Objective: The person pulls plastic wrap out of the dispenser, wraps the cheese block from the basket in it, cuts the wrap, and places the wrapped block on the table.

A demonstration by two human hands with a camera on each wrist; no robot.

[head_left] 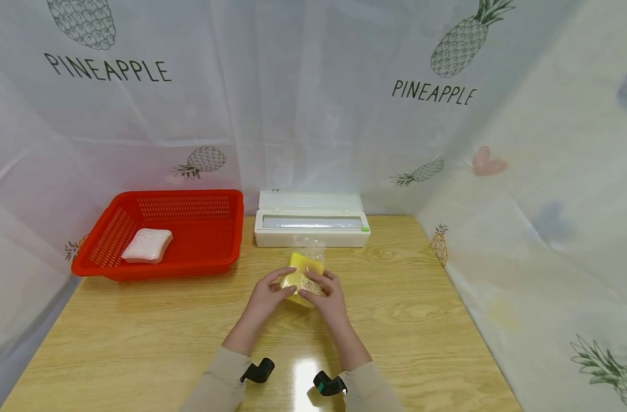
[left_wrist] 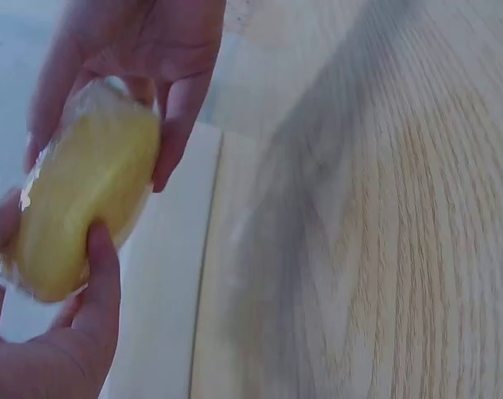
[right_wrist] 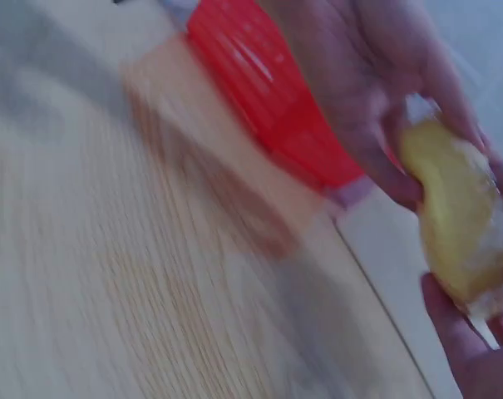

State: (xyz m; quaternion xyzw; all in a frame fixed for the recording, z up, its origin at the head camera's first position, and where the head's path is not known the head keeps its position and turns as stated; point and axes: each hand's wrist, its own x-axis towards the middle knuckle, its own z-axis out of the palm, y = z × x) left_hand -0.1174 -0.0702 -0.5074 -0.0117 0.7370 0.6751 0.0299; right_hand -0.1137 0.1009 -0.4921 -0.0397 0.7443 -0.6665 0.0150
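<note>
A yellow, soft-looking block (head_left: 307, 264) in clear film is held between both hands above the table. My left hand (head_left: 269, 293) grips its left side, fingers on the far part and thumb at the near part. On the other side my right hand (head_left: 328, 295) grips it likewise. In the left wrist view, a thumb presses a dent into the block (left_wrist: 89, 187). Shiny, wrinkled film shows around the block (right_wrist: 459, 208) in the right wrist view. Loose clear film (head_left: 313, 249) sticks out at its far end. The block's underside is hidden.
Behind the hands stands a white film dispenser (head_left: 310, 238), its lid raised. A red basket (head_left: 177, 269) at the left holds a white block (head_left: 147, 245) with a pinkish lower side. Patterned sheets (head_left: 303, 114) enclose the wooden table (head_left: 406, 320) at the back and sides.
</note>
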